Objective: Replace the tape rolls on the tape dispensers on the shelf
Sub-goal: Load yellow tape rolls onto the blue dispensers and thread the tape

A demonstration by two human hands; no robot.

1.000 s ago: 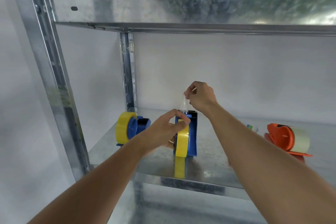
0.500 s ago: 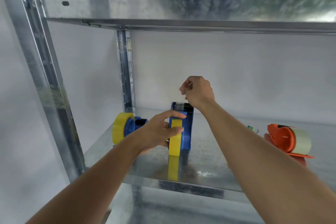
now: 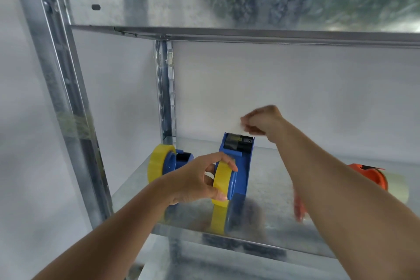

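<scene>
On a galvanized metal shelf (image 3: pixel 268 216) against a white wall, the left hand (image 3: pixel 193 179) grips the yellow tape roll (image 3: pixel 221 180) on the centre blue dispenser (image 3: pixel 238 166); at one o'clock, the right hand (image 3: pixel 263 120) pinches the tape end (image 3: pixel 237 126).

Your left hand (image 3: pixel 200 179) grips the yellow tape roll (image 3: pixel 221 183) on the blue dispenser (image 3: pixel 239 166); your right hand (image 3: pixel 263 121) pinches the clear tape end (image 3: pixel 236 127) above its cutter. Another blue dispenser (image 3: pixel 175 160) sits left, an orange dispenser (image 3: pixel 372 175) right, on the shelf (image 3: pixel 272 200).

L hand (image 3: pixel 195 179) gripping, R hand (image 3: pixel 261 121) pinching, raised.
</scene>
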